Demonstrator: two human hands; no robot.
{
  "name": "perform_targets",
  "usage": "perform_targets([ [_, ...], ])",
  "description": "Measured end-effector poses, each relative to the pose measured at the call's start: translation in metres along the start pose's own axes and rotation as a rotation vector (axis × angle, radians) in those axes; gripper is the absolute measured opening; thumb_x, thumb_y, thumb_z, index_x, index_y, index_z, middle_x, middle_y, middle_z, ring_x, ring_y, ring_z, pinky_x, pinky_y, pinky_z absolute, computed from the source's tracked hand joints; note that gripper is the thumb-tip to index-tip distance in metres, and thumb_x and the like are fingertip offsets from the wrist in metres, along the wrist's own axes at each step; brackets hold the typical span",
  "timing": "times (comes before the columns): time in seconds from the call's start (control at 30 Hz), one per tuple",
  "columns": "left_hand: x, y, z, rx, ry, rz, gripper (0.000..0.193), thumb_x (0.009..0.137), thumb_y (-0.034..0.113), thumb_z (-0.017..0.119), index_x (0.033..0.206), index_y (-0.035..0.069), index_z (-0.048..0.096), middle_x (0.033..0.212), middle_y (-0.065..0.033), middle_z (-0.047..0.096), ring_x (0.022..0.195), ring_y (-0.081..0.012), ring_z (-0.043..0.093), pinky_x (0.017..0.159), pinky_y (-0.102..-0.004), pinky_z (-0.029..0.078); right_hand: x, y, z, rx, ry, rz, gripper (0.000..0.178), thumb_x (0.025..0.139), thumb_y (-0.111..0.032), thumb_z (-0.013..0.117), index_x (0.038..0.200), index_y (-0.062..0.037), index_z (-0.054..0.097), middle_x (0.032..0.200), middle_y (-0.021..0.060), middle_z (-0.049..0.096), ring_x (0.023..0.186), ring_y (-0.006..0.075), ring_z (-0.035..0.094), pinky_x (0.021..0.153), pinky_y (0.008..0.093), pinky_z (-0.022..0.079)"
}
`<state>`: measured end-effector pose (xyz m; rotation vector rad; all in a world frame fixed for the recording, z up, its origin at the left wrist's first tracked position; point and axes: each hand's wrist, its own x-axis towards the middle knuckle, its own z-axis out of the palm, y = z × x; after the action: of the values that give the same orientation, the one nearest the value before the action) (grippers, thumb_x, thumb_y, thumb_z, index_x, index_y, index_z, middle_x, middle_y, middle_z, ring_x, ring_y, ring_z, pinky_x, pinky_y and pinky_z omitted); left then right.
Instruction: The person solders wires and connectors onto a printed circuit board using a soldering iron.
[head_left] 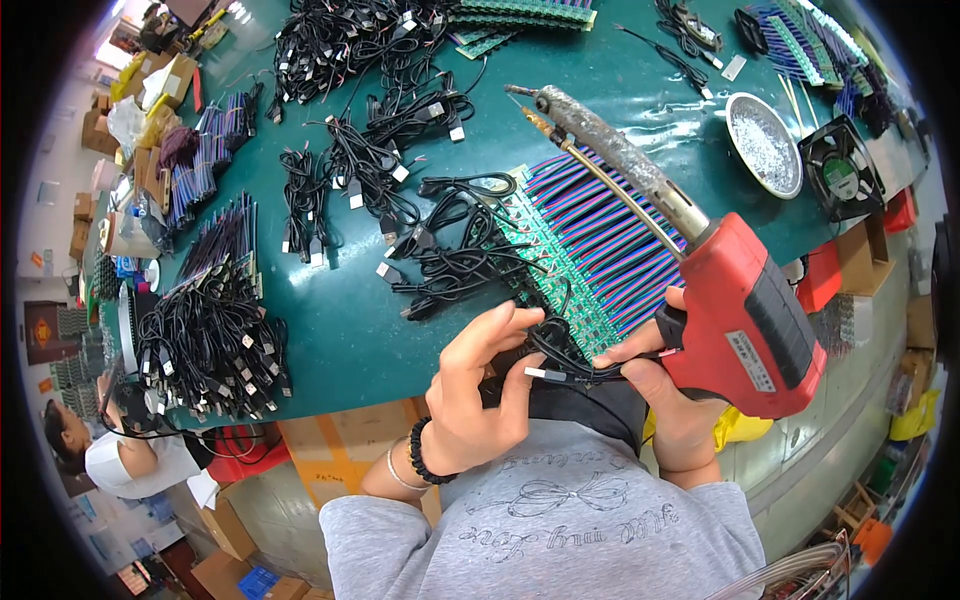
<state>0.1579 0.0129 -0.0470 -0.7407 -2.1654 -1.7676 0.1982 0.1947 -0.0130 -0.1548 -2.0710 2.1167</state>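
Observation:
A red soldering gun (745,320) with a long metal barrel and a thin solder feed tube is in my right hand (670,395). It points up and to the left over a panel of green circuit boards (550,255). Rows of black, blue and pink wires (605,235) run from the panel's right side. My left hand (475,385) has its fingers closed on a black USB cable (580,377) at the panel's near end. My right thumb and index finger are close to this same cable. Several coiled USB cables (450,260) lie along the panel's left side.
Heaps of black USB cables lie on the green table (350,350), including a large bundle (215,345) at left. A metal bowl of silvery bits (763,145) and a small black fan (842,168) are at right. Another person (130,455) is at far left.

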Motion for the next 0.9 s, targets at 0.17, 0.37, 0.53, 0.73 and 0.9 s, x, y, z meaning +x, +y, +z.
perform_targets([
  [0.17,0.014,0.006,-0.025,-0.112,-0.310,-0.244,0.045,0.081,-0.010,0.067,0.124,-0.001,0.060,0.116,-0.0143,0.062,0.082,-0.0129,0.064,0.063,-0.0203,0.050,-0.003,-0.004,-0.003,-0.049,-0.031,0.003,0.062,0.083,0.000,0.068,0.136,0.0030,0.037,0.083,0.0153,0.069,0.080,0.0230,0.068,0.085,0.0342,0.052],
  [0.37,0.017,0.012,-0.026,-0.746,-0.287,-0.657,0.038,0.090,0.001,0.049,0.126,-0.007,0.058,0.124,-0.0140,0.057,0.113,-0.0170,0.050,0.096,-0.0301,0.040,-0.013,-0.003,-0.005,-0.103,-0.141,-0.011,0.063,0.085,0.004,0.065,0.139,0.0034,0.034,0.088,0.0144,0.069,0.087,0.0230,0.068,0.093,0.0357,0.048],
  [0.53,0.015,0.000,-0.027,-0.773,-0.320,-0.494,0.038,0.096,0.008,0.047,0.129,-0.007,0.058,0.126,-0.0151,0.061,0.119,-0.0191,0.052,0.098,-0.0310,0.040,-0.018,0.003,-0.008,-0.160,-0.137,0.011,0.016,0.083,-0.003,0.072,0.098,-0.0080,0.071,0.096,0.0003,0.073,0.089,0.0183,0.068,0.083,0.0303,0.051],
  [0.73,0.019,0.013,-0.019,-0.709,-0.189,-0.711,0.036,0.092,0.001,0.060,0.128,-0.006,0.059,0.118,-0.0143,0.066,0.105,-0.0154,0.061,0.093,-0.0297,0.047,-0.024,0.002,-0.006,-0.254,-0.180,0.087,0.021,0.078,-0.006,0.075,0.097,-0.0147,0.075,0.099,-0.0034,0.074,0.098,0.0184,0.064,0.087,0.0319,0.048],
  [0.9,0.015,0.006,-0.011,-0.788,-0.020,-0.727,0.031,0.087,-0.003,0.069,0.117,-0.005,0.063,0.105,-0.0101,0.069,0.091,-0.0109,0.062,0.082,-0.0258,0.051,-0.022,0.006,-0.008,-0.350,-0.219,-0.069,0.022,0.076,-0.004,0.077,0.097,-0.0124,0.075,0.097,-0.0016,0.074,0.097,0.0190,0.064,0.087,0.0317,0.048],
])
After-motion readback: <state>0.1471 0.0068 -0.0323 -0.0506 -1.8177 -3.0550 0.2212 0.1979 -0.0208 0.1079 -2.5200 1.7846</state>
